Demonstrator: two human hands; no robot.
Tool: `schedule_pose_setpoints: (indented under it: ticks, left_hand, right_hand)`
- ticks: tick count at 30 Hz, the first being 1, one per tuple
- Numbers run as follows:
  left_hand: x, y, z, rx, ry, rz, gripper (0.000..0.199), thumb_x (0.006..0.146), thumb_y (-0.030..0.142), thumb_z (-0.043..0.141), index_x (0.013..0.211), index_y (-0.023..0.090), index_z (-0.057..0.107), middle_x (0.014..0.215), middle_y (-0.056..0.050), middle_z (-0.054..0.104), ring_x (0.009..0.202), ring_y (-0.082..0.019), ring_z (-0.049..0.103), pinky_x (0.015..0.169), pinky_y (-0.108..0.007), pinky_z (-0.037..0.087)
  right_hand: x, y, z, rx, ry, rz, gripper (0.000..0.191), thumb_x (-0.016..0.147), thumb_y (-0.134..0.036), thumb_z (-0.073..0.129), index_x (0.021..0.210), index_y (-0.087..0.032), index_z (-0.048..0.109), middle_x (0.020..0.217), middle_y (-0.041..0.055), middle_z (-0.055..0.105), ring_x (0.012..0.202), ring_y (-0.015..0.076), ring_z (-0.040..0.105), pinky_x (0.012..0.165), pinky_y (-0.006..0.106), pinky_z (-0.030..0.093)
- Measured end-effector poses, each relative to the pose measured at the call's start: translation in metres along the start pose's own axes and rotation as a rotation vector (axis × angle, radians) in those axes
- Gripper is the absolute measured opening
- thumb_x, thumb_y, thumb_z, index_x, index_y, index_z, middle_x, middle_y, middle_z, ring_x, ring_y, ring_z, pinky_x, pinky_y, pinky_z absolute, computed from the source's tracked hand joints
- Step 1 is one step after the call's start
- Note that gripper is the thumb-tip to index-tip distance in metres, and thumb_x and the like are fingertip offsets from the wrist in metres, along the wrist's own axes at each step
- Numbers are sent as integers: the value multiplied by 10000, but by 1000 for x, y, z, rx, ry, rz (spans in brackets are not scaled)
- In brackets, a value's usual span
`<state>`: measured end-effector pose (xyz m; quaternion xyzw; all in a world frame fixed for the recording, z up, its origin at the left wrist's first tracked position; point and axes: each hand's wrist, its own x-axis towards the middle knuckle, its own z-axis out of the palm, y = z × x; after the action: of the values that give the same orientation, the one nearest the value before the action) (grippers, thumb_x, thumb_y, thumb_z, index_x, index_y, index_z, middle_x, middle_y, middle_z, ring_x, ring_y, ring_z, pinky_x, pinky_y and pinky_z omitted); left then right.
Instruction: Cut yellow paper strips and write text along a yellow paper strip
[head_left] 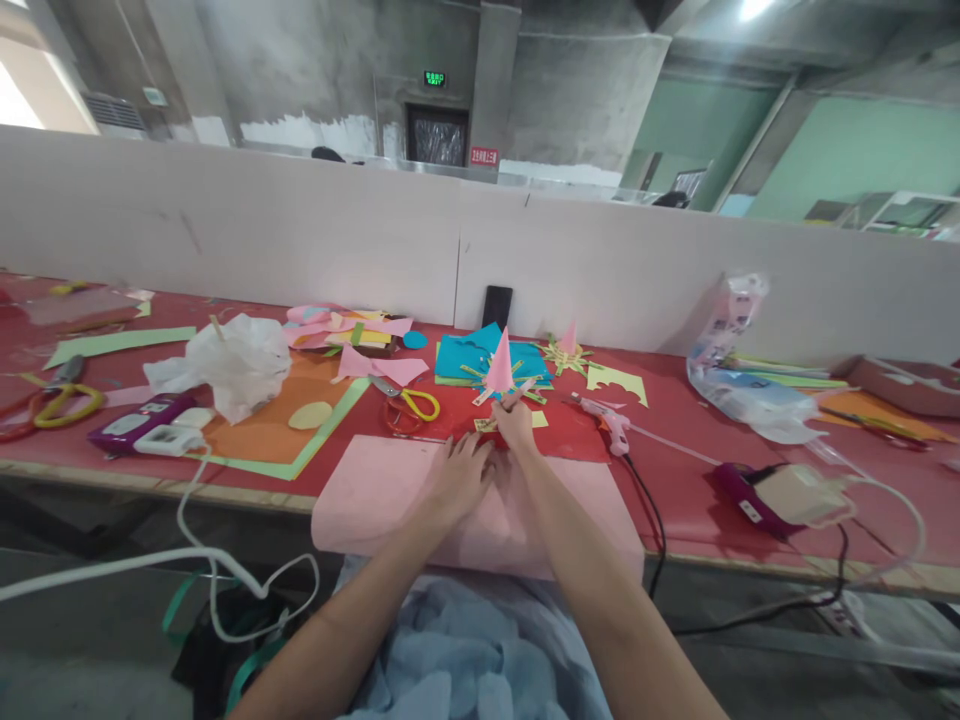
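My left hand [465, 475] lies with its fingers spread on the pink sheet [375, 490], fingertips near a small yellow patterned paper strip [486, 425]. Just beside it, my right hand [514, 422] is closed in a pinch; a thin pale tip shows above its fingers, but its kind is too small to make out. Right behind the hands stands a pink paper cone [501, 365] with yellow-green patterned strips fanning out around its base. A small yellow paper piece [539, 419] lies to the right of my right hand.
Orange-handled scissors [412, 402] lie left of the hands, a pink glue gun [611, 425] with a cord to the right. Behind are blue paper [457, 352], a second cone [570, 340] and a phone [497, 306]. Purple power strips [146, 420] and crumpled plastic [240, 365] flank the workspace.
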<state>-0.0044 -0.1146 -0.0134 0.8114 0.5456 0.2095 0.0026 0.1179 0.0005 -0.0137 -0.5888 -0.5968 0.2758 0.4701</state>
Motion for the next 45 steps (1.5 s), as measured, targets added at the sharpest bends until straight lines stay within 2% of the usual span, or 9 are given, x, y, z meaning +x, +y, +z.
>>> schedule_pose_setpoints:
  ticks: [9, 21, 36, 41, 45]
  left_hand:
    - [-1, 0, 0, -10, -11, -1, 376, 911, 287, 375, 1257, 193, 490, 1319, -98, 500, 1266, -243, 402, 1083, -468, 258]
    - [-1, 2, -2, -8, -25, -8, 383, 908, 284, 382, 1262, 184, 488, 1315, -106, 500, 1266, -241, 403, 1084, -459, 255]
    - [0, 1, 0, -13, -20, -14, 371, 906, 292, 390, 1248, 197, 499, 1317, -108, 498, 1258, -244, 411, 1084, -476, 259]
    - [0, -1, 2, -14, -1, -5, 381, 903, 300, 396, 1260, 205, 488, 1330, -100, 488, 1259, -242, 409, 1083, -470, 262]
    - [-1, 0, 1, -15, -14, -8, 382, 908, 295, 384, 1261, 193, 490, 1323, -109, 494, 1266, -245, 405, 1085, -472, 259]
  right_hand:
    - [0, -2, -2, -16, 29, 6, 253, 765, -336, 485, 550, -204, 483, 549, 32, 614, 470, 141, 568, 471, 209, 409]
    - [0, 1, -1, -101, 27, -21, 266, 761, -345, 498, 533, -207, 494, 517, 27, 592, 527, 164, 579, 519, 224, 382]
    - [0, 1, -1, -34, 14, -20, 262, 746, -334, 505, 516, -209, 501, 517, 29, 615, 510, 163, 589, 503, 218, 405]
    - [0, 0, -2, 64, 7, 30, 273, 757, -334, 471, 520, -204, 506, 538, 37, 623, 492, 166, 595, 517, 231, 439]
    - [0, -1, -2, -52, 48, -17, 281, 756, -340, 482, 505, -213, 480, 500, 33, 594, 521, 170, 591, 536, 228, 431]
